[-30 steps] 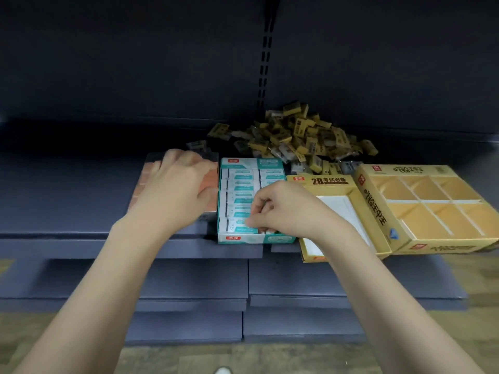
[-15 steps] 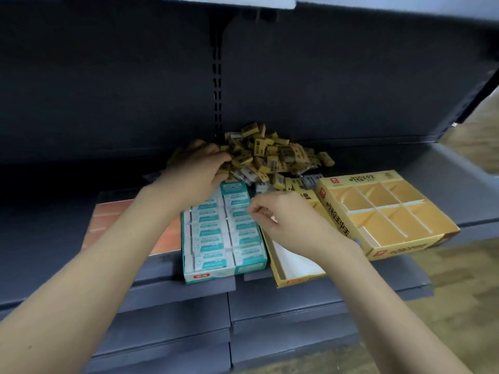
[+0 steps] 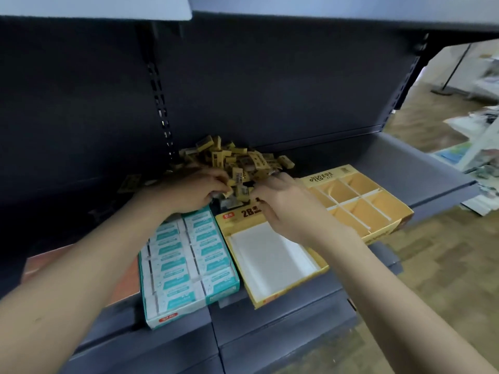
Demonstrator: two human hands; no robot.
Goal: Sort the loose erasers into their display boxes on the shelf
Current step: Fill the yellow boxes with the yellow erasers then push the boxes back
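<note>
Teal display box, shelf front edge: full, two rows of white-and-teal erasers. Yellow box marked "2B": empty, white floor. Partitioned yellow box: six empty cells. Loose yellow erasers heaped at back edge; left hand and right hand fingers curled, grasping pieces there

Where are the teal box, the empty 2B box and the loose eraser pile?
teal box [image 3: 186, 255]: head view, on its packed eraser rows.
2B box [image 3: 270, 260]: head view, bare white floor.
eraser pile [image 3: 232, 157]: head view, heap's middle.
</note>
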